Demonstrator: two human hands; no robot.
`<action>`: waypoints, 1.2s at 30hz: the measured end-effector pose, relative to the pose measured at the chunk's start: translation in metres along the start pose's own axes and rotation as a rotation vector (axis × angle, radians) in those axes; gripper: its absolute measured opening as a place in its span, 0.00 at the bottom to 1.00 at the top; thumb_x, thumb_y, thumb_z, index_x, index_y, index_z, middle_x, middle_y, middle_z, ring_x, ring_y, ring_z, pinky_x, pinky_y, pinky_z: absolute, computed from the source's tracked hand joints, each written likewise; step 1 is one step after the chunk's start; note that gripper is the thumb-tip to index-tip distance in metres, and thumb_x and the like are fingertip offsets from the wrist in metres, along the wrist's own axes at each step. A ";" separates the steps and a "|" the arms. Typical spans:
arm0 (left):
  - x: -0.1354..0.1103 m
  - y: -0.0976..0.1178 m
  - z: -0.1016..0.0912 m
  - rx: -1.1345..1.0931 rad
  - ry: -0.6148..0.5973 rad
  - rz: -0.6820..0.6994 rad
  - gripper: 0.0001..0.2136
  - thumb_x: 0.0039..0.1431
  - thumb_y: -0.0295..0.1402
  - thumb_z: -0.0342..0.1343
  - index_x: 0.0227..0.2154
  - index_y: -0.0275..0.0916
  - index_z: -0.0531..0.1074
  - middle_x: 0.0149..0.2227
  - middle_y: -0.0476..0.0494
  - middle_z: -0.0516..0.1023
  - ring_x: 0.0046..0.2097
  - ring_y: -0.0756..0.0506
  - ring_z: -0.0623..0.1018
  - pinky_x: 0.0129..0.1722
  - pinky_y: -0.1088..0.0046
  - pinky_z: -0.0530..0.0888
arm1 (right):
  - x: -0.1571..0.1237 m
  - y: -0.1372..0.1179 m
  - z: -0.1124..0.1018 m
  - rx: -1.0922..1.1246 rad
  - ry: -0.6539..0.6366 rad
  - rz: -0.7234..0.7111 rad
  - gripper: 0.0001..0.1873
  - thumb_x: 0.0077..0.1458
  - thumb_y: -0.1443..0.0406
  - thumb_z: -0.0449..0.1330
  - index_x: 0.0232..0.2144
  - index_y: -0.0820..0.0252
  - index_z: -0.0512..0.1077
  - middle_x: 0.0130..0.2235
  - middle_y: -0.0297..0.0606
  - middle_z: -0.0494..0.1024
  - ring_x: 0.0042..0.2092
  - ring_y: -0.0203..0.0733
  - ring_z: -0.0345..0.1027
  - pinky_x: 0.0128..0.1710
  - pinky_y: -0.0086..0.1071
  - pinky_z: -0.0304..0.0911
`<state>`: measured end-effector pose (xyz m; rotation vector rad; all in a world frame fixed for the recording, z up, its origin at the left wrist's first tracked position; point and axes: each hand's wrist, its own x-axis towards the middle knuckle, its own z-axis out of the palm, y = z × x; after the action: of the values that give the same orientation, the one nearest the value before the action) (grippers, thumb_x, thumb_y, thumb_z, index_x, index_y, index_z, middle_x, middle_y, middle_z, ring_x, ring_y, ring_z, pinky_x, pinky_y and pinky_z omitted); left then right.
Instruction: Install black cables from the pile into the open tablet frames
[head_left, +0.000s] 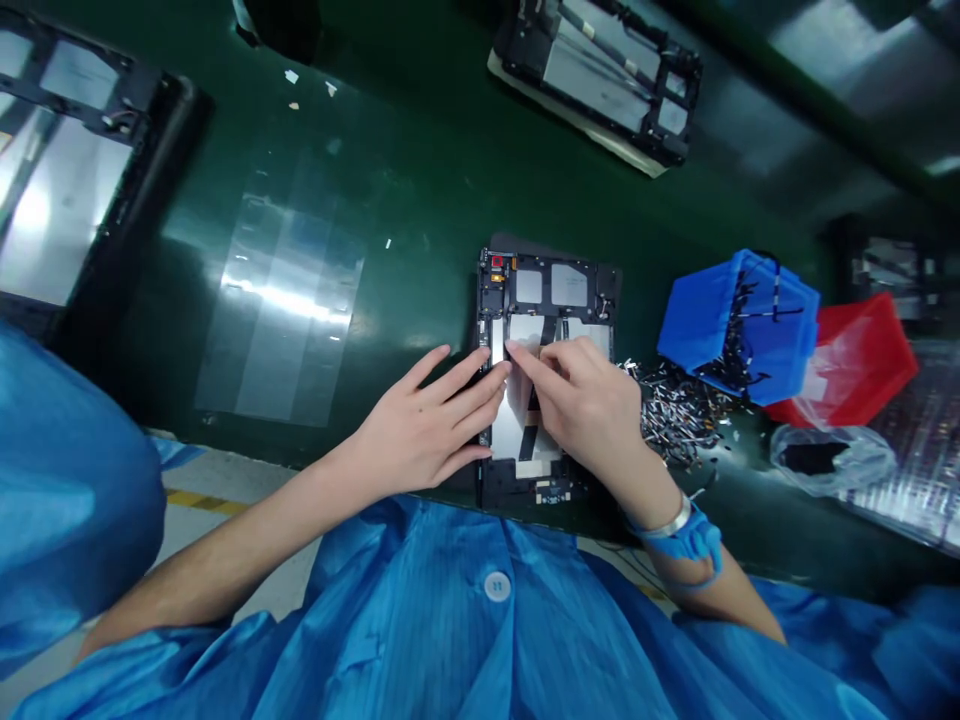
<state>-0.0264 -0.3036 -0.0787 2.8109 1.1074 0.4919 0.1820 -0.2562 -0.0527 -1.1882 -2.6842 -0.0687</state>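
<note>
An opened tablet chassis [529, 400], black with silver plates and a dark ribbon cable [529, 440], lies on the green table close to my body. My left hand [431, 425] is open over its left edge, fingers spread and fingertips touching the frame. My right hand [592, 400] is above the chassis; its index finger is stretched out with the tip on a narrow silver strip, close to the left fingertips. The other right fingers are loosely bent, and nothing shows in them. Part of the chassis is hidden under my right hand.
At the right, a pile of small parts [679, 415] lies beside a tipped blue bin [694, 315] and a red bin [862, 350]. More chassis stand in a stack [600, 75] at the back and a stack [67, 170] at left. Clear film [281, 310] lies left. A blue sleeve [67, 490] is beside me.
</note>
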 end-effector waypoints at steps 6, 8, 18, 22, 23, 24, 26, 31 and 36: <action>0.001 0.001 0.001 -0.053 0.001 -0.026 0.21 0.67 0.41 0.44 0.55 0.32 0.68 0.60 0.36 0.68 0.62 0.35 0.65 0.61 0.52 0.59 | 0.011 0.002 0.010 -0.037 0.014 0.056 0.19 0.62 0.71 0.49 0.50 0.57 0.74 0.29 0.39 0.73 0.32 0.40 0.61 0.27 0.33 0.52; 0.000 0.002 -0.002 -0.135 0.034 -0.062 0.22 0.66 0.42 0.46 0.57 0.34 0.66 0.61 0.37 0.67 0.63 0.35 0.64 0.61 0.53 0.59 | 0.007 0.004 0.001 0.004 0.046 0.073 0.19 0.62 0.71 0.49 0.50 0.58 0.74 0.30 0.39 0.74 0.33 0.40 0.64 0.29 0.32 0.56; -0.027 0.057 0.007 -0.327 0.242 -0.662 0.23 0.64 0.37 0.51 0.61 0.41 0.58 0.65 0.33 0.59 0.66 0.34 0.58 0.61 0.48 0.58 | -0.098 -0.005 -0.024 -0.140 0.032 0.497 0.21 0.63 0.55 0.50 0.39 0.65 0.78 0.25 0.39 0.78 0.25 0.38 0.68 0.24 0.29 0.55; -0.020 0.075 0.010 -0.608 0.291 -0.736 0.25 0.62 0.38 0.54 0.61 0.42 0.59 0.64 0.36 0.61 0.65 0.36 0.60 0.62 0.50 0.60 | -0.097 -0.016 -0.019 0.081 -0.017 0.606 0.29 0.63 0.49 0.46 0.41 0.66 0.77 0.18 0.35 0.73 0.20 0.37 0.65 0.21 0.29 0.54; -0.018 0.076 0.007 -0.732 0.323 -0.789 0.25 0.62 0.38 0.55 0.61 0.43 0.59 0.63 0.37 0.63 0.64 0.38 0.62 0.62 0.52 0.62 | -0.094 -0.017 -0.020 0.167 -0.008 0.624 0.29 0.63 0.49 0.46 0.41 0.65 0.77 0.18 0.33 0.72 0.19 0.36 0.64 0.21 0.28 0.54; -0.016 0.075 0.002 -0.866 0.365 -0.842 0.25 0.62 0.37 0.55 0.61 0.43 0.59 0.63 0.39 0.64 0.63 0.39 0.64 0.62 0.55 0.63 | -0.091 -0.017 -0.023 0.258 0.002 0.636 0.28 0.63 0.49 0.47 0.42 0.63 0.77 0.17 0.32 0.71 0.18 0.35 0.63 0.20 0.28 0.55; -0.010 0.068 -0.009 -1.116 0.465 -0.926 0.25 0.61 0.35 0.56 0.61 0.45 0.61 0.62 0.42 0.65 0.62 0.41 0.66 0.61 0.61 0.65 | -0.085 -0.014 -0.027 0.441 0.034 0.645 0.25 0.62 0.51 0.49 0.45 0.61 0.76 0.18 0.30 0.71 0.18 0.33 0.63 0.21 0.27 0.57; 0.042 0.019 -0.031 -1.394 0.656 -0.932 0.25 0.51 0.31 0.64 0.53 0.43 0.70 0.58 0.43 0.71 0.60 0.41 0.70 0.54 0.70 0.73 | -0.079 0.000 -0.026 0.709 0.351 0.675 0.19 0.62 0.59 0.51 0.51 0.58 0.72 0.25 0.30 0.76 0.23 0.33 0.67 0.25 0.27 0.63; 0.172 -0.047 -0.015 -1.466 0.542 -0.844 0.27 0.50 0.27 0.60 0.55 0.37 0.67 0.52 0.38 0.75 0.44 0.41 0.79 0.29 0.73 0.79 | -0.077 0.011 -0.019 0.647 0.607 0.592 0.09 0.59 0.69 0.55 0.36 0.56 0.76 0.26 0.31 0.76 0.27 0.34 0.71 0.29 0.27 0.66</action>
<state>0.0564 -0.1531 -0.0281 0.8899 1.1024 1.2471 0.2435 -0.3075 -0.0506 -1.3768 -1.5778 0.4214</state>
